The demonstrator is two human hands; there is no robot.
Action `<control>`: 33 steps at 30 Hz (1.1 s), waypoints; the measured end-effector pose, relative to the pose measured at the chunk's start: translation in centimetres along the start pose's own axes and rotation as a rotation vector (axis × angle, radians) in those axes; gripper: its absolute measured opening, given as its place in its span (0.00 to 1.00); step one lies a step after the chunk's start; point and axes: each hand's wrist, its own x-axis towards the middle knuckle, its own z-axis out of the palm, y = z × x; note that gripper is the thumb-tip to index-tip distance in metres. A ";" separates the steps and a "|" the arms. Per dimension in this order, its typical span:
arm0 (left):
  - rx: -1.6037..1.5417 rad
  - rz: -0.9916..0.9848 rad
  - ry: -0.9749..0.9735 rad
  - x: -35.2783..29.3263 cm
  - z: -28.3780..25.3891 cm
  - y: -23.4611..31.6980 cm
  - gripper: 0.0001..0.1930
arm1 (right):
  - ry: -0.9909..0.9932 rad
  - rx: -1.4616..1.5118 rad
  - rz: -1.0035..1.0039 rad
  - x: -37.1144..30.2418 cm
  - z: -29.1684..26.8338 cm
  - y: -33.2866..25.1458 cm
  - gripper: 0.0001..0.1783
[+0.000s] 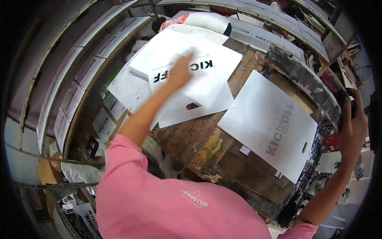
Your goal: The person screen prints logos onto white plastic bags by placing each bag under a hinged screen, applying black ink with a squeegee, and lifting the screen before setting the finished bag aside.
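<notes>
My left hand (181,75), blurred by motion, is over a white bag (217,85) with black lettering, on top of a loose stack of white bags (137,63). Whether its fingers grip the bag is unclear. A lower bag (175,115) shows an oval handle slot. At the right, my right hand (354,115) is closed round the near end of an ink-stained printing screen frame (306,81), which is tilted up. Beside the frame, a white handle bag (258,107) lies flat on the worktable, its lettering showing faint grey.
The wooden worktable (199,143) is stained with ink and paint. Racks at the left and back hold rows of printed white bags (85,71). A white bundle with red print (203,22) lies beyond the stack. A red container (332,141) stands below my right hand.
</notes>
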 end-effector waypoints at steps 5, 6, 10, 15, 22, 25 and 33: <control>-1.558 0.124 -0.366 -12.8 -2.6 23.2 0.54 | -0.121 -0.034 0.067 -7.2 0.7 -3.7 0.34; -1.775 0.007 -0.381 -13.9 -2.3 24.0 0.53 | -0.061 -0.077 -0.005 -10.2 1.2 -3.4 0.37; -1.911 -0.553 -0.435 -20.3 1.8 20.9 0.53 | -0.732 0.104 0.007 -15.3 2.9 -5.0 0.27; -1.755 -0.934 -0.540 -23.1 5.0 17.8 0.52 | -0.713 0.459 0.028 -22.5 8.4 -4.0 0.22; -1.791 -1.038 -0.435 -25.2 7.9 17.0 0.39 | -0.611 0.236 -0.057 -24.0 13.5 -4.3 0.31; -1.809 -1.042 -0.420 -26.3 8.4 17.0 0.37 | -0.541 0.185 -0.082 -20.8 17.3 -2.0 0.32; -1.867 -0.870 -0.485 -27.1 8.8 16.1 0.40 | -0.327 0.059 -0.167 -8.9 29.8 5.8 0.21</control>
